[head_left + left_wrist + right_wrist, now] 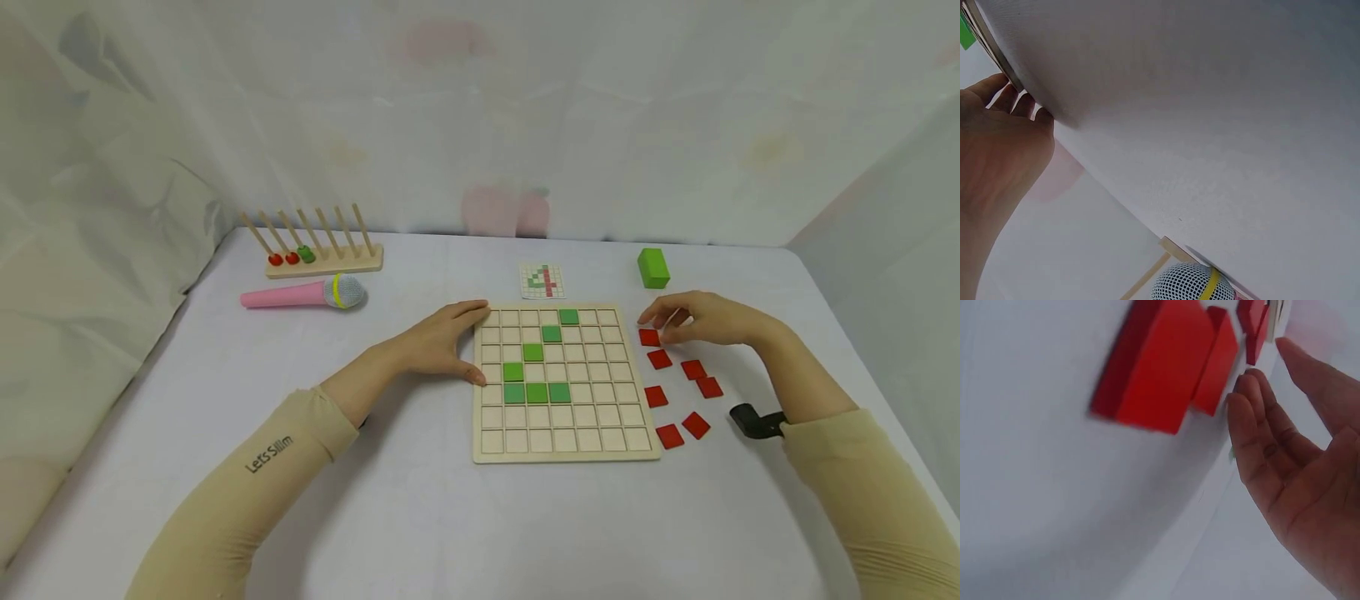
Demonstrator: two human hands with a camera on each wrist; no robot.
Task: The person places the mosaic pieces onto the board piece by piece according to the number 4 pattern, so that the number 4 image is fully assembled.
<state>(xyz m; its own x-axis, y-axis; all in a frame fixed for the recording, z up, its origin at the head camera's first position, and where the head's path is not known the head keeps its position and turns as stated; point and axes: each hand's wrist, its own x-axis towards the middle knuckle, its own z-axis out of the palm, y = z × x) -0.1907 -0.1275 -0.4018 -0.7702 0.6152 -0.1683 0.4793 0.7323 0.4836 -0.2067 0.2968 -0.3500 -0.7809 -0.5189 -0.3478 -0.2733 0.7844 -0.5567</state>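
Red tiles [659, 359] are lying right of the board [562, 457]; loosely spread right hand [701, 318] is hovering there, spread left hand [437, 342] is touching its left edge. I'd be pinching tiles edgewise.

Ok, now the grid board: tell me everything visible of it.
The grid board is square, pale and wooden-looking, with a thin rim and seven rows of seven cells. It lies flat on the white table. Seven green tiles occupy cells, four in a diagonal, three in a row just below. The left hand touches its left edge.
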